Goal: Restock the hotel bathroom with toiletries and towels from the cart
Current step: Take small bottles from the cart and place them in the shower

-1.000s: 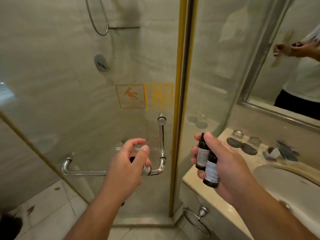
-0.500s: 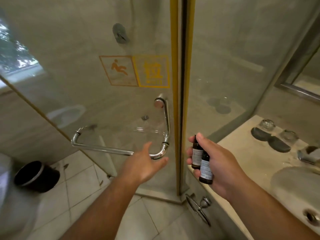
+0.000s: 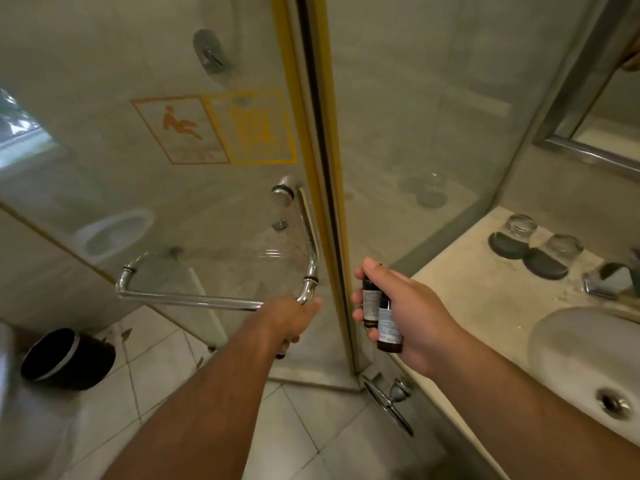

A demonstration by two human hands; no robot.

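Head view looks down on both arms before a glass shower door (image 3: pixel 173 209); the left hand (image 3: pixel 289 322) has its fingers curled round the chrome handle (image 3: pixel 194 300) at the bend where the bar turns upward; the right hand (image 3: pixel 412 317) grips two small dark bottles (image 3: pixel 379 315) side by side, labels facing out, thumb over their tops. The bottles are held in the air just beside the counter's (image 3: pixel 485 303) front edge and near the yellow seal strip (image 3: pixel 304 133), touching neither. A dark seam runs between that strip and the fixed glass panel (image 3: pixel 415 126). Pale floor tiles (image 3: pixel 166 372) lie open below the arms, between one black bin (image 3: pixel 65 358) at the left and the counter at the right. On the counter stand two upturned glasses (image 3: pixel 518 225), each on its own dark coaster (image 3: pixel 543 266), well apart from the bottles; one basin (image 3: pixel 585 355) sits nearer; two orange-yellow stickers (image 3: pixel 214 128) mark the door.
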